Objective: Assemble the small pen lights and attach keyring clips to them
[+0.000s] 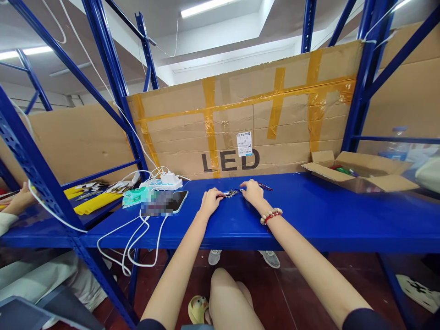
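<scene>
Knee (222,298) in front, small beaded piece (233,193) on the blue desk (309,215)

In the head view, the knee is standing near the camera, between the left forearm (182,270) and the right forearm (309,256). Farther on, the small beaded piece is lying on the desk, between the two hands. The left hand (210,201) appears to be pinching its near end with thumb and finger. The right hand (253,191) is resting with bent fingers at the other end; whether it is gripping, I cannot tell. A pen-like tool (266,187) is lying just beside this hand. A phone (180,201) is lying on the left side, and an open carton (357,183) is standing on the right.

As for progress, I am judging that the handling is under way, because both hands are touching the same piece. What is done on it and what is left, I cannot tell; its details are appearing too small.
</scene>
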Action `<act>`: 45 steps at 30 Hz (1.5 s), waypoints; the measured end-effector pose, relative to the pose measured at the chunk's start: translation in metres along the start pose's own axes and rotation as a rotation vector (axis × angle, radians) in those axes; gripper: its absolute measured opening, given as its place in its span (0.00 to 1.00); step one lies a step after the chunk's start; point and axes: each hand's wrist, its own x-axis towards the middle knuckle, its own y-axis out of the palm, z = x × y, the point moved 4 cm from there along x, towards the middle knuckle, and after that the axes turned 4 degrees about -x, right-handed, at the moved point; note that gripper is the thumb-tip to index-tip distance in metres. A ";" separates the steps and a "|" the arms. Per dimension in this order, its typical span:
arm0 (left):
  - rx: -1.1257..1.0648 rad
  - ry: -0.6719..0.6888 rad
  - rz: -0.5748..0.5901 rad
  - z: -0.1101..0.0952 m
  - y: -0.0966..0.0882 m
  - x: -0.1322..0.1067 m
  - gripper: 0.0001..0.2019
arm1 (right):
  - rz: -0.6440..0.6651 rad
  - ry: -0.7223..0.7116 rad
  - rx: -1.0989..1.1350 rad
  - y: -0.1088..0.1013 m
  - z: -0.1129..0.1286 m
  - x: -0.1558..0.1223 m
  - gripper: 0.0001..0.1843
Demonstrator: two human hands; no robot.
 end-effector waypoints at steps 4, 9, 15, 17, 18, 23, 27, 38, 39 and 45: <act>0.027 -0.029 -0.029 0.001 -0.001 0.000 0.09 | -0.091 0.214 -0.063 0.001 -0.015 0.005 0.21; 0.014 -0.035 -0.072 0.000 -0.002 -0.001 0.08 | 0.022 0.390 -0.101 0.017 -0.036 0.014 0.22; -0.008 -0.009 -0.089 0.000 -0.002 -0.001 0.07 | 0.037 0.311 -0.088 0.021 -0.040 0.015 0.18; -0.017 -0.003 -0.098 0.000 -0.002 -0.001 0.07 | 0.008 0.305 -0.081 0.017 -0.040 0.015 0.17; -0.018 -0.005 -0.101 0.000 -0.002 -0.001 0.07 | 0.001 0.296 -0.070 0.015 -0.039 0.014 0.17; -0.020 -0.024 -0.102 -0.001 -0.002 -0.001 0.09 | 0.041 0.229 -0.007 0.006 -0.035 0.013 0.17; -0.024 -0.027 -0.105 -0.001 -0.002 -0.002 0.10 | -0.017 0.237 -0.002 0.002 -0.036 0.010 0.18; -0.038 0.004 -0.129 0.001 -0.002 -0.001 0.09 | 0.075 0.175 0.019 0.007 -0.036 0.017 0.16; -0.039 0.009 -0.132 0.001 -0.001 -0.001 0.09 | 0.073 0.176 0.022 0.007 -0.036 0.017 0.15; -0.035 0.019 -0.136 0.001 -0.001 0.000 0.09 | 0.063 0.200 0.046 0.006 -0.036 0.015 0.13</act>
